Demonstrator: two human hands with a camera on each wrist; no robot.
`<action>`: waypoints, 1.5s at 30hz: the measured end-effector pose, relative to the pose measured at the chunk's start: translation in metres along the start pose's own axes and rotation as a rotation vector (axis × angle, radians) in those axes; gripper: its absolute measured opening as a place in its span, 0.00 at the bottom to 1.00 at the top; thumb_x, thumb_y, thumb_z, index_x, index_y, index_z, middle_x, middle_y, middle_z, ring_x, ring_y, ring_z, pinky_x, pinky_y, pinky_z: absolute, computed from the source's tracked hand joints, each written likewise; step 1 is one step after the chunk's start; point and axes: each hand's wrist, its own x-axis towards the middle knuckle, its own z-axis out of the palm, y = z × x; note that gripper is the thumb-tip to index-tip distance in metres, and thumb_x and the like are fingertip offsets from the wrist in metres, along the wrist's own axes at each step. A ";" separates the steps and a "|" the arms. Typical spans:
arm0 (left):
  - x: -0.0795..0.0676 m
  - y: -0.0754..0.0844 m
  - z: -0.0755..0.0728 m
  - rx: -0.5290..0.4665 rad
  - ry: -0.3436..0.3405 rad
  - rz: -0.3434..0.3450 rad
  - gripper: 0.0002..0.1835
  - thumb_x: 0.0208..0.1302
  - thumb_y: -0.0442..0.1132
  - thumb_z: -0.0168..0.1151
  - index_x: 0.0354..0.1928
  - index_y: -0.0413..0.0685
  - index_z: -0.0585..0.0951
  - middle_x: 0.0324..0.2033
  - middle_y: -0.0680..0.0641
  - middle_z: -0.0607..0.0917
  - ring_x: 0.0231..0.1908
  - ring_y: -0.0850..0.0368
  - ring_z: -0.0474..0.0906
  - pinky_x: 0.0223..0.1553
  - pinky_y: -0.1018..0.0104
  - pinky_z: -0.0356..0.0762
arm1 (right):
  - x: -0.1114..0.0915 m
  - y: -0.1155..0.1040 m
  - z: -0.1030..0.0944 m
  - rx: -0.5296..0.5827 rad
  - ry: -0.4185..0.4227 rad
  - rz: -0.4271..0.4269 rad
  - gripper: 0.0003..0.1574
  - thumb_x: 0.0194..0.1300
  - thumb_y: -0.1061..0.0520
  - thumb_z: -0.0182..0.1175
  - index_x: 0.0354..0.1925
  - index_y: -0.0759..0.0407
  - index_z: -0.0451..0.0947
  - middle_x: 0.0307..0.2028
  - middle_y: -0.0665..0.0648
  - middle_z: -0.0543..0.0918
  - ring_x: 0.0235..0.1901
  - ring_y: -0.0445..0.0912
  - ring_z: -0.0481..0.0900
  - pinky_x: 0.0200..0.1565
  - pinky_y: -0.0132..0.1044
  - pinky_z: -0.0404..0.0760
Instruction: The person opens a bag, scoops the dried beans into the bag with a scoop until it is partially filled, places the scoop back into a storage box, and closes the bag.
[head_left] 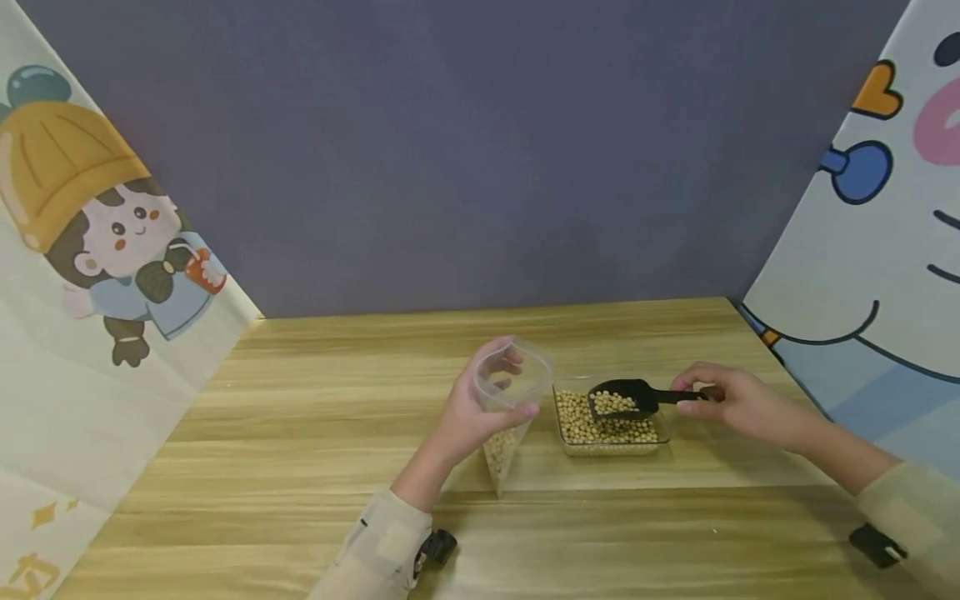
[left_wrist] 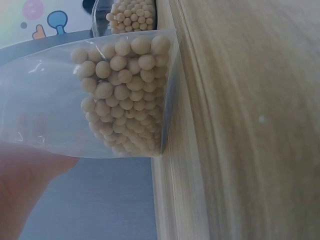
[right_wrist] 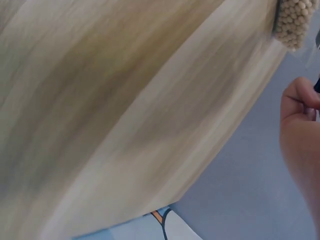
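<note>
As left hand (head_left: 468, 417) grips clear bag (head_left: 500, 454), right hand (head_left: 738, 404) pinches black scoop (head_left: 642, 395), bearing beans (head_left: 612, 403)

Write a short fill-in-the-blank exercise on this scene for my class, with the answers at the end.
1. The right hand holds a scoop whose colour is ____.
2. In the head view, the clear bag is to the ____ of the dish.
3. Small round pieces lie in the dish, in the bag and also in the ____.
4. The scoop's bowl is over the ____, not over the bag.

Missing words: black; left; scoop; dish.
</note>
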 end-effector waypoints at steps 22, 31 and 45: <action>0.019 -0.013 0.009 0.039 0.041 -0.024 0.51 0.53 0.31 0.79 0.79 0.45 0.64 0.66 0.33 0.75 0.68 0.41 0.73 0.76 0.38 0.70 | 0.024 -0.024 -0.025 0.025 0.220 0.020 0.18 0.77 0.48 0.65 0.59 0.54 0.82 0.30 0.43 0.77 0.19 0.42 0.65 0.19 0.39 0.66; 0.042 -0.028 0.020 0.080 0.086 -0.063 0.51 0.53 0.31 0.79 0.79 0.47 0.65 0.67 0.32 0.75 0.69 0.40 0.73 0.78 0.39 0.69 | 0.060 -0.034 -0.036 -0.120 0.343 -0.221 0.09 0.73 0.54 0.69 0.51 0.48 0.87 0.37 0.46 0.76 0.27 0.42 0.63 0.29 0.36 0.61; 0.044 -0.027 0.019 0.061 0.063 -0.035 0.51 0.53 0.34 0.81 0.79 0.44 0.65 0.66 0.35 0.76 0.68 0.35 0.72 0.76 0.34 0.68 | 0.054 -0.096 -0.032 -0.207 0.393 -0.335 0.13 0.68 0.60 0.72 0.50 0.48 0.88 0.43 0.43 0.81 0.25 0.38 0.62 0.27 0.33 0.61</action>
